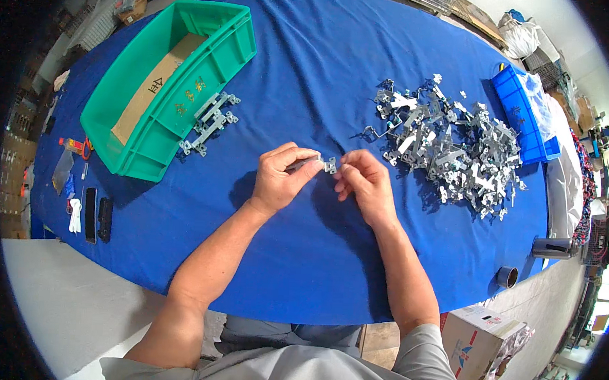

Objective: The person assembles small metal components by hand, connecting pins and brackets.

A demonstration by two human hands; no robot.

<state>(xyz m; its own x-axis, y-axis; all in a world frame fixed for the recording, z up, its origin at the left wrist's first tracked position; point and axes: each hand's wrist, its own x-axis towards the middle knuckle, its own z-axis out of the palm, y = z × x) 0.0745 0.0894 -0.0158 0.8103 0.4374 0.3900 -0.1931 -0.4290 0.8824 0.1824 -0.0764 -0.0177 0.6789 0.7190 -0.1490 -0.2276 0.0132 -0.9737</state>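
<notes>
Over the middle of the blue cloth, my left hand is closed round a small silvery metal bracket, and its holed end sticks out past thumb and forefinger. Beside that end is my right hand, thumb and fingers pinched together; whatever they grip is too small to tell. A big loose heap of similar metal brackets lies to the right. On the left, a small group of brackets lies side by side against the green bin.
A green plastic bin with cardboard inside stands at left. A blue bin holding clear plastic is at far right. A black phone and white gloves lie at the left edge; a metal cup lies near the right edge.
</notes>
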